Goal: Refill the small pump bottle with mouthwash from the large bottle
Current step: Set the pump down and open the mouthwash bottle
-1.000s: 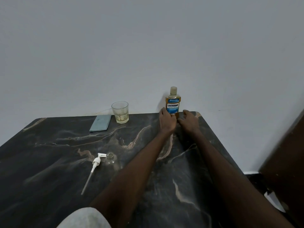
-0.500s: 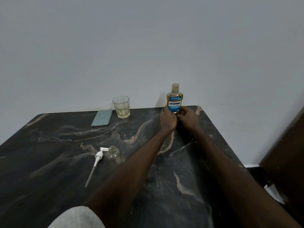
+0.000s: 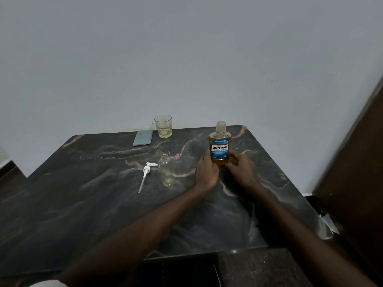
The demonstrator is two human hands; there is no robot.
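The large mouthwash bottle (image 3: 220,143), amber liquid with a blue label and a clear cap, stands upright on the dark marble table (image 3: 93,204). My left hand (image 3: 207,172) grips its lower left side and my right hand (image 3: 240,168) grips its lower right side. The small clear bottle (image 3: 166,172) stands open-necked to the left of my hands, with a thin layer of liquid at its bottom. Its white pump head with a long tube (image 3: 146,175) lies flat on the table just left of it.
A drinking glass (image 3: 163,126) with a little pale liquid stands at the table's far edge by the wall. A grey-blue phone (image 3: 143,137) lies next to it. A dark wooden panel (image 3: 356,172) rises at the right.
Both hands have drawn the large bottle from the table's far edge toward me. The camera has tilted down, showing more of the table's near side.
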